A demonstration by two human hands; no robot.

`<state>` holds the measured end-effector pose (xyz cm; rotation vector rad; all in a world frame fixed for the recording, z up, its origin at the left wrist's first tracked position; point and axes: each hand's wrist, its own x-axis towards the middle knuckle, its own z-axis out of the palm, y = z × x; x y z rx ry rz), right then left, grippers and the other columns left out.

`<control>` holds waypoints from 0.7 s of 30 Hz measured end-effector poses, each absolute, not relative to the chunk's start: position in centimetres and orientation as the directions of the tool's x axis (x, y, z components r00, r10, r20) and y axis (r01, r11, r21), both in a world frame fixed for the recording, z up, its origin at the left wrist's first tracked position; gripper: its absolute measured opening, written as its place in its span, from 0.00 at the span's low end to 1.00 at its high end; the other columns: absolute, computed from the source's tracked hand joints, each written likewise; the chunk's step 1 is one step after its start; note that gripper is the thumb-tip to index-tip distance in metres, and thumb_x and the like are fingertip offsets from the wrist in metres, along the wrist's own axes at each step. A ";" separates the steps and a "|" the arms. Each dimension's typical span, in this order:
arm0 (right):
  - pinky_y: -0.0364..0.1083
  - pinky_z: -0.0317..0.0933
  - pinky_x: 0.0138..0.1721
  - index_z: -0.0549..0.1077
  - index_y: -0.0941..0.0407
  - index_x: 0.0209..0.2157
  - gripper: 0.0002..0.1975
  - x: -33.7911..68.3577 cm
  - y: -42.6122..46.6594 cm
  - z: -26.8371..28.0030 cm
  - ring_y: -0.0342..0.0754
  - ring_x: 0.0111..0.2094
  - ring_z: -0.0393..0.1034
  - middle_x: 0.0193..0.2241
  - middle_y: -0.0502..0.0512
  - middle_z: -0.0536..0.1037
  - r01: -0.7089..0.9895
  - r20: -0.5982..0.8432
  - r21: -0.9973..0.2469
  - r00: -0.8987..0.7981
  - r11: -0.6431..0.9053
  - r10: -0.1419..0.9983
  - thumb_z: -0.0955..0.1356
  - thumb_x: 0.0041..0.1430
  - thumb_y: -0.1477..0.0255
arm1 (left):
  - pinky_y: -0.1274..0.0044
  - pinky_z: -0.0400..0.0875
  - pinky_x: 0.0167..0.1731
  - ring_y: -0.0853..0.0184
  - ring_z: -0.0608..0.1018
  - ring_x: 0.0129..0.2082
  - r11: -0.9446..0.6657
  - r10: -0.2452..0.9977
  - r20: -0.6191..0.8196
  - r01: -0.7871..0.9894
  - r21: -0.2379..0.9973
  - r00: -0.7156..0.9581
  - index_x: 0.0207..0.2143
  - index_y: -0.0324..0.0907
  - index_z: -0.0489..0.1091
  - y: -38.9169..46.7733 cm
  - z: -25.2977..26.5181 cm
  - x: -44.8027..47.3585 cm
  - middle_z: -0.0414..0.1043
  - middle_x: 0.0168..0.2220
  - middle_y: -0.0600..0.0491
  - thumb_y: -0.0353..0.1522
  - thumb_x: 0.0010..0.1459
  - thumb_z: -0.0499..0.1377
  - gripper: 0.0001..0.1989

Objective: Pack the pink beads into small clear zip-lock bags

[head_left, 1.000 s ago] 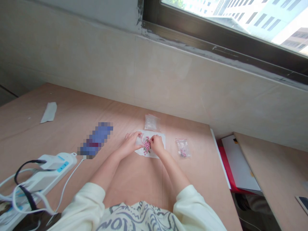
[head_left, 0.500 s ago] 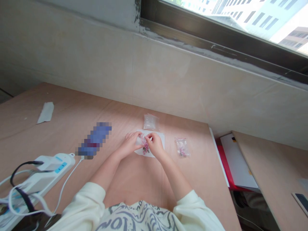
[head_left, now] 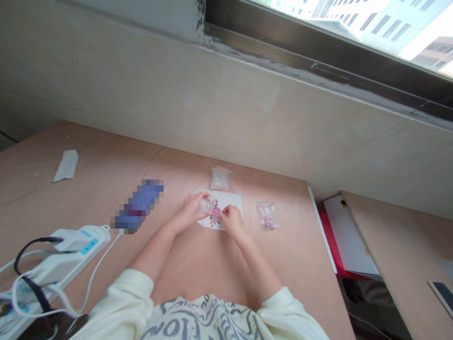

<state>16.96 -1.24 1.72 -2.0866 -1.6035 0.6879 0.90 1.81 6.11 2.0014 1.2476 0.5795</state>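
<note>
Left hand (head_left: 193, 208) is spread wide at the white sheet's (head_left: 234, 199) left edge, right hand (head_left: 232, 218) curled over its right half (can't tell if it's gripping anything), pink bead cluster (head_left: 215, 215) between them on it.

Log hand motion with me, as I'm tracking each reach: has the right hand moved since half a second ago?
Yes: judged against the upper clear bag, the right hand has shifted rightward and down the picture, away from that bag.
</note>
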 end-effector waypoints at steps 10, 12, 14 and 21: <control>0.44 0.54 0.29 0.62 0.57 0.22 0.04 16.4 -1.4 3.1 0.45 0.27 0.60 0.24 0.53 0.66 0.593 -0.089 -0.773 0.249 -0.225 0.964 0.62 0.45 0.70 | 0.69 0.55 0.44 0.59 0.64 0.45 -0.295 0.897 0.010 0.583 0.757 0.442 0.42 0.41 0.59 1.9 5.8 0.8 0.64 0.43 0.49 0.36 0.41 0.58 0.23; 0.43 0.56 0.28 0.61 0.57 0.26 0.06 16.0 -1.4 4.1 0.42 0.26 0.61 0.26 0.53 0.67 0.456 -0.105 -0.867 0.231 -0.203 0.967 0.60 0.47 0.68 | 0.69 0.55 0.44 0.59 0.64 0.44 -0.296 0.897 0.009 0.587 0.753 0.442 0.42 0.41 0.59 1.9 5.6 0.9 0.64 0.43 0.48 0.35 0.41 0.58 0.23; 0.41 0.57 0.25 0.59 0.56 0.29 0.08 15.5 -1.5 5.0 0.41 0.26 0.62 0.29 0.52 0.67 0.321 -0.120 -0.931 0.188 -0.176 0.975 0.60 0.47 0.67 | 0.70 0.56 0.44 0.60 0.65 0.44 -0.299 0.899 0.014 0.591 0.750 0.438 0.42 0.41 0.59 1.8 5.5 1.2 0.65 0.43 0.49 0.35 0.42 0.58 0.22; 0.41 0.59 0.21 0.61 0.56 0.24 0.05 14.9 -1.1 6.1 0.41 0.22 0.63 0.24 0.48 0.66 0.167 -0.214 -0.959 0.103 -0.229 0.971 0.60 0.38 0.77 | 0.68 0.54 0.46 0.59 0.65 0.45 -0.333 0.876 0.027 0.563 0.757 0.481 0.42 0.41 0.60 1.7 5.6 1.7 0.65 0.43 0.48 0.36 0.40 0.59 0.24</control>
